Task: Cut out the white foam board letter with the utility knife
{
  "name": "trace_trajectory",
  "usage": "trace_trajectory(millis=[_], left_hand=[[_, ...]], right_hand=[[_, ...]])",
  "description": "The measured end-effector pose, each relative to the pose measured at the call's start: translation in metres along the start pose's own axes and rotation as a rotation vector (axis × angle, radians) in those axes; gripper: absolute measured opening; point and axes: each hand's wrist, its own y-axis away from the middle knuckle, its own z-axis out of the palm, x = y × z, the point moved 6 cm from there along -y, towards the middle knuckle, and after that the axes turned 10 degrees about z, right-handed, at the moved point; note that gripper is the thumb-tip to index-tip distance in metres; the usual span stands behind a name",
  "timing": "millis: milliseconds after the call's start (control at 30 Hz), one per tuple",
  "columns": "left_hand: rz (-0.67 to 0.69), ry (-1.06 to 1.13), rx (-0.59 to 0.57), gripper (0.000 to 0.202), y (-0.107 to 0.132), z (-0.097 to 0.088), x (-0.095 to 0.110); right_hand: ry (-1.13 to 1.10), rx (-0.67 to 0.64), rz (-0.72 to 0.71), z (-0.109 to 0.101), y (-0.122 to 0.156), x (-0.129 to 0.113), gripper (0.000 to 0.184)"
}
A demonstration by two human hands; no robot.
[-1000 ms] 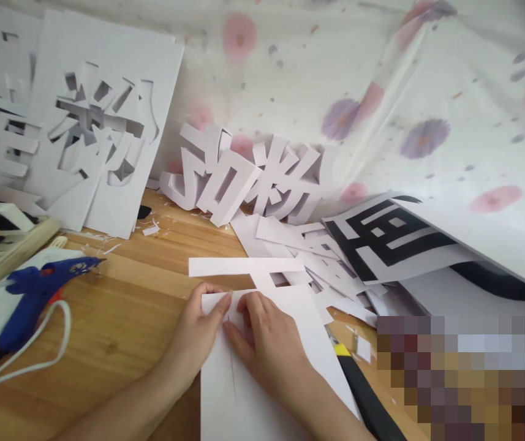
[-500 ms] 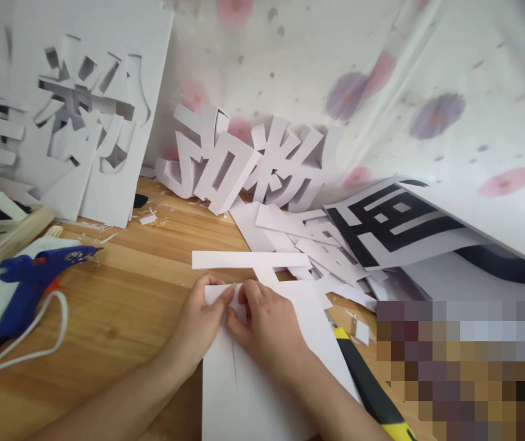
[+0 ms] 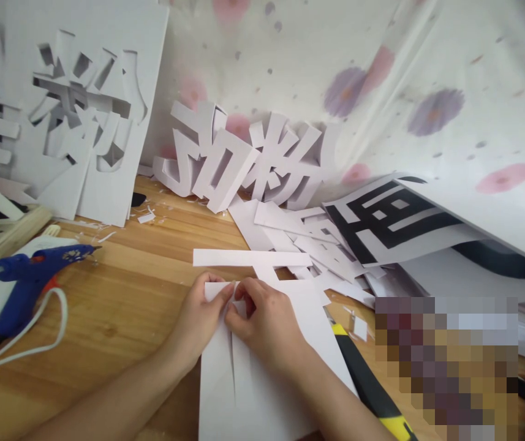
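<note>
A white sheet (image 3: 266, 398), like card or thin foam board, lies before me with a narrow slit running down from its top edge. My left hand (image 3: 200, 324) pinches that edge on the left of the slit, thumb on top. Just right of the slit, my right hand (image 3: 269, 318) has its thumb and fingers closed on the same edge; the fingertips are partly hidden. Beyond the hands is a cut white strip (image 3: 244, 258) with a short leg. The yellow and black utility knife (image 3: 367, 380) lies partly under the sheet's right side.
A blue glue gun (image 3: 26, 288) with a white cord lies left. Raised white characters (image 3: 230, 165) stand against the flowered curtain (image 3: 290, 61). Cut boards (image 3: 119, 141) lean at back left. Paper scraps (image 3: 285, 226) and a black-printed sheet (image 3: 395, 214) lie right.
The slit in the white sheet has grown longer and a little wider. Both hands stay at the top edge, with the right hand's grip slightly shifted. The view has moved slightly.
</note>
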Motion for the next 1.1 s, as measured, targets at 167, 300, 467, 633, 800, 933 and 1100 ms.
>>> trace_trajectory(millis=[167,300,467,633,800,933,1100], left_hand=[[0.003,0.013,-0.019,0.041,-0.002,0.001,-0.002],[0.009,0.002,-0.014,0.042,-0.003,0.002,-0.002],[-0.026,0.024,-0.003,0.04,-0.002,0.001,-0.002],[-0.112,0.002,0.02,0.032,-0.001,-0.001,-0.002],[-0.101,0.025,0.033,0.036,-0.004,-0.003,-0.003],[-0.073,0.012,0.052,0.038,-0.008,-0.008,-0.005],[-0.103,0.053,0.065,0.038,-0.011,-0.01,-0.008]], right_hand=[[-0.048,0.019,0.004,0.0,-0.001,0.002,0.007],[-0.064,0.028,0.019,0.0,-0.001,0.003,0.008],[-0.07,0.035,0.037,0.001,-0.001,0.004,0.007],[-0.075,0.019,0.028,0.001,-0.001,0.004,0.003],[-0.086,-0.026,0.027,0.0,-0.002,0.002,0.004],[-0.107,-0.077,0.02,0.001,-0.002,0.001,0.007],[-0.018,-0.119,0.004,0.004,-0.002,0.002,0.016]])
